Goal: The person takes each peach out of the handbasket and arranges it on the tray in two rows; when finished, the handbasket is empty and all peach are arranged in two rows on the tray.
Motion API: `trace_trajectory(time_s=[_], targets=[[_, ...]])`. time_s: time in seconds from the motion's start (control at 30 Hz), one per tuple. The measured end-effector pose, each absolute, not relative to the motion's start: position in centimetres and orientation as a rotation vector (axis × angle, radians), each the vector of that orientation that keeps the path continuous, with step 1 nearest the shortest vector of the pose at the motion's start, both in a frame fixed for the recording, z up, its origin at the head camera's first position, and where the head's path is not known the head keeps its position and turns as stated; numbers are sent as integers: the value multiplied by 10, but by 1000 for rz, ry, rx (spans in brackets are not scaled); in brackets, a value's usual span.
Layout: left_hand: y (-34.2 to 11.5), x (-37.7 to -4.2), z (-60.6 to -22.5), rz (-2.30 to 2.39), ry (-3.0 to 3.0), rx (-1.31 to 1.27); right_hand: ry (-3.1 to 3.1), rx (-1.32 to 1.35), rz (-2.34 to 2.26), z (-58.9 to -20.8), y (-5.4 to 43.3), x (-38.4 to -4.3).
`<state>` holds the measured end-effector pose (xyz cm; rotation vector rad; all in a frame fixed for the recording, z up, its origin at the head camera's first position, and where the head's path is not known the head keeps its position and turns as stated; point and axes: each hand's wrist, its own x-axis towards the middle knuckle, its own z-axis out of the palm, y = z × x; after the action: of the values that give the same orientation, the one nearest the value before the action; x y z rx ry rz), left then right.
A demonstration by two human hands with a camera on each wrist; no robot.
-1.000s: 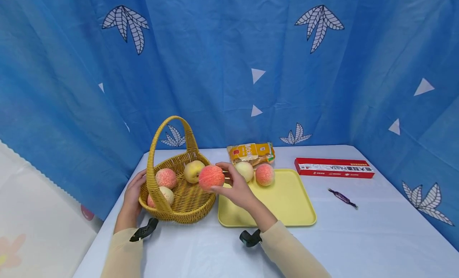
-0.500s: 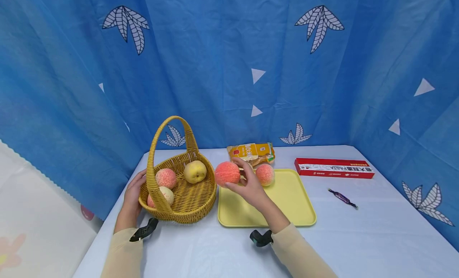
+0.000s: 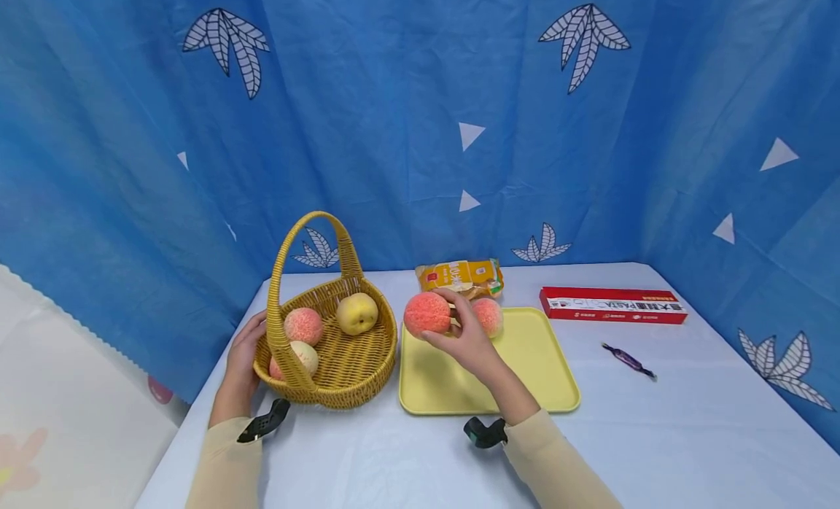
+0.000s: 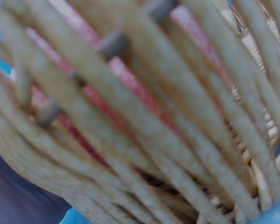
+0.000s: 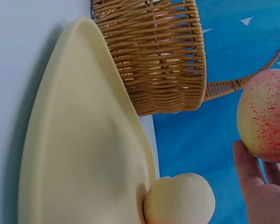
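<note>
My right hand [image 3: 469, 341] pinches a red-pink peach [image 3: 426, 314] between thumb and fingers, above the left part of the yellow tray [image 3: 518, 385]. In the right wrist view this peach [image 5: 266, 114] shows a yellowish side with red specks. A pale peach [image 5: 179, 200] sits at the tray's edge, hidden behind the hand in the head view. Another pink peach [image 3: 489, 317] lies close behind the fingers. My left hand [image 3: 241, 359] rests against the outer left side of the wicker basket [image 3: 367, 389]. Inside are a yellow peach [image 3: 357, 313], a pink peach [image 3: 304, 326] and a pale pink-flecked peach [image 3: 305, 356].
The basket's tall handle [image 3: 282, 276] arches over it. An orange food packet [image 3: 459, 277] lies behind the tray. To the right are a red pasta box [image 3: 613, 305] and a purple wrapped candy [image 3: 628, 360]. A blue curtain [image 3: 407, 130] hangs behind the table.
My right hand has carried the red-pink peach rightward, from over the basket's right rim to above the tray. The left hand and the basket have stayed in place.
</note>
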<state>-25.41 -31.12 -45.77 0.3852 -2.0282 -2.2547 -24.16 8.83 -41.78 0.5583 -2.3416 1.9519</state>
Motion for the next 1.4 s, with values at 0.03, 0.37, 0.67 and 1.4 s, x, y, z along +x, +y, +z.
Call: trace_trajectory(time_s=[0.03, 0.37, 0.67, 1.4], targets=[[-311, -254, -458, -2254, -2029, 385, -2337, 554, 1956, -417, 90, -242], [-309, -256, -456, -2235, -2045, 386, -2218, 426, 2040, -409, 115, -251], [-310, -257, -455, -2280, -2009, 391, -2186, 296, 1980, -397, 148, -255], [-310, -253, -458, -2258, -2013, 387, -2328, 163, 1881, -404, 192, -264]])
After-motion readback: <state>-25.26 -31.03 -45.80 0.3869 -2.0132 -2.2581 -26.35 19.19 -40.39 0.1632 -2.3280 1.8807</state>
